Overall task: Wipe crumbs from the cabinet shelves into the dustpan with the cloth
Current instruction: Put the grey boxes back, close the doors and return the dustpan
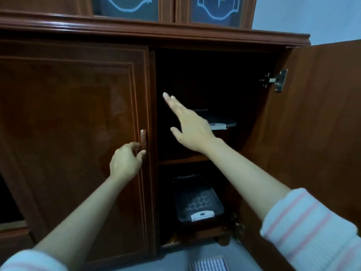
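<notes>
A dark wooden cabinet stands in front of me; its right door (320, 133) is swung open and its left door (74, 133) is closed. My left hand (127, 161) curls its fingers round the small handle (143, 138) on the left door. My right hand (185, 122) reaches into the open compartment with straight fingers and holds nothing. Below it runs the middle shelf (183, 159). A blue-and-white striped cloth (210, 264) lies on the floor at the bottom edge. No dustpan is in view.
A grey plastic box (222, 122) sits on the middle shelf behind my right hand. A dark lidded container (199, 204) with a white latch sits on the bottom shelf. Glass-fronted upper doors (127, 6) rise above. A hinge (277, 80) juts from the open door.
</notes>
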`<state>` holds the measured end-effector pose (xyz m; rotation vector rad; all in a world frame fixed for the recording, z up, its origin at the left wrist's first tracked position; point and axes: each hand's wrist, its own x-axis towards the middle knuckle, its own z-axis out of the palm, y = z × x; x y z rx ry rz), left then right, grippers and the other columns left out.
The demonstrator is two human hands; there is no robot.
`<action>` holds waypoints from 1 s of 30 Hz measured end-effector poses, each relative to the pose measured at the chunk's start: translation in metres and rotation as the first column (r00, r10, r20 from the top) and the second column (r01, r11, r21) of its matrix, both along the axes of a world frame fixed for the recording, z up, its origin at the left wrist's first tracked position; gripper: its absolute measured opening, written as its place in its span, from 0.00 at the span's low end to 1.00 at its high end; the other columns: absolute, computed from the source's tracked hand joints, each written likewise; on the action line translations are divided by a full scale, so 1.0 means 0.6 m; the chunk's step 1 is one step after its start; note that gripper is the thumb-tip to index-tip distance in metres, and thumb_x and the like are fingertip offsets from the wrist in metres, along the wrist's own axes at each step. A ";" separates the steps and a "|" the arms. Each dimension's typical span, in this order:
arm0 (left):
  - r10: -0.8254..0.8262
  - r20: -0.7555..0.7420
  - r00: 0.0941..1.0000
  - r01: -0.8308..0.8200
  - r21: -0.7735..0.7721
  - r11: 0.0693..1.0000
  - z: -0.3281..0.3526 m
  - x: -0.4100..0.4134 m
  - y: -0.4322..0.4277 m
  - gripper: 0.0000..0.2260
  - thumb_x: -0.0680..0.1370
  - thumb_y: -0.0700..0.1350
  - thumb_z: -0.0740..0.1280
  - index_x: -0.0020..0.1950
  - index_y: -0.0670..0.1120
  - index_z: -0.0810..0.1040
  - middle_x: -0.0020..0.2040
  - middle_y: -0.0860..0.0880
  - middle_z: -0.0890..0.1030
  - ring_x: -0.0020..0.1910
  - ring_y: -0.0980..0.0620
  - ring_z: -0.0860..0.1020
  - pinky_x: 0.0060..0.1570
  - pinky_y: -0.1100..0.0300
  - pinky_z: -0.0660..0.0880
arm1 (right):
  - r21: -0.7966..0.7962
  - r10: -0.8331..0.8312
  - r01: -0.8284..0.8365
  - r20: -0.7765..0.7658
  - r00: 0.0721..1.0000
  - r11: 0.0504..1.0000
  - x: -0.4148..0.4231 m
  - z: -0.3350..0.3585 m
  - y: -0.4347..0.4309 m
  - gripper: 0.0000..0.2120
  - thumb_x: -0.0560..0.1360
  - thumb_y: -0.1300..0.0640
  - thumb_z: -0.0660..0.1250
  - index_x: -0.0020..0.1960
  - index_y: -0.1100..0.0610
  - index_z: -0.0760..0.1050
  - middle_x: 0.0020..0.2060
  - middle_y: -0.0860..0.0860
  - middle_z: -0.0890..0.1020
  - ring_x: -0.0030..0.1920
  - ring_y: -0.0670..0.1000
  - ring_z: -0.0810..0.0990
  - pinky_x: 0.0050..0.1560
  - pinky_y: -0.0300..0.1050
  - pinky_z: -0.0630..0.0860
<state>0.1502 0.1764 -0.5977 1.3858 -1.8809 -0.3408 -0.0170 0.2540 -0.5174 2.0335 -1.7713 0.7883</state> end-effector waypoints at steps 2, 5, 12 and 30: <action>-0.006 -0.048 0.999 -0.001 -0.150 0.989 0.005 -0.009 0.030 0.15 0.78 0.49 0.64 0.62 0.44 0.74 0.58 0.47 0.76 0.52 0.48 0.78 0.47 0.58 0.72 | -0.112 0.017 -0.006 0.102 0.995 0.994 -0.029 -0.003 0.043 0.29 0.78 0.57 0.61 0.76 0.46 0.55 0.74 0.46 0.62 0.69 0.51 0.69 0.61 0.50 0.73; -0.169 -0.056 0.984 0.148 -0.273 0.951 0.003 -0.058 0.091 0.12 0.77 0.47 0.65 0.58 0.44 0.76 0.56 0.49 0.75 0.50 0.50 0.77 0.47 0.60 0.69 | -0.274 0.005 0.051 0.199 0.980 0.960 -0.079 -0.008 0.111 0.15 0.79 0.57 0.59 0.64 0.54 0.76 0.62 0.49 0.78 0.62 0.49 0.76 0.64 0.50 0.72; -0.530 0.146 0.835 0.550 -0.240 0.800 -0.029 -0.216 0.240 0.15 0.79 0.50 0.61 0.64 0.48 0.72 0.64 0.54 0.70 0.62 0.56 0.70 0.57 0.64 0.68 | -0.495 -0.173 0.287 0.264 0.949 0.820 -0.192 0.050 0.305 0.14 0.78 0.53 0.61 0.54 0.57 0.82 0.49 0.50 0.84 0.52 0.47 0.82 0.53 0.41 0.76; -0.828 0.224 0.514 0.856 -0.073 0.511 -0.085 -0.446 0.499 0.34 0.79 0.55 0.60 0.77 0.51 0.42 0.77 0.56 0.41 0.76 0.55 0.51 0.72 0.60 0.55 | -0.268 -0.228 0.740 0.839 0.494 0.616 -0.372 0.034 0.549 0.21 0.83 0.53 0.48 0.69 0.63 0.67 0.64 0.53 0.74 0.66 0.51 0.70 0.56 0.32 0.63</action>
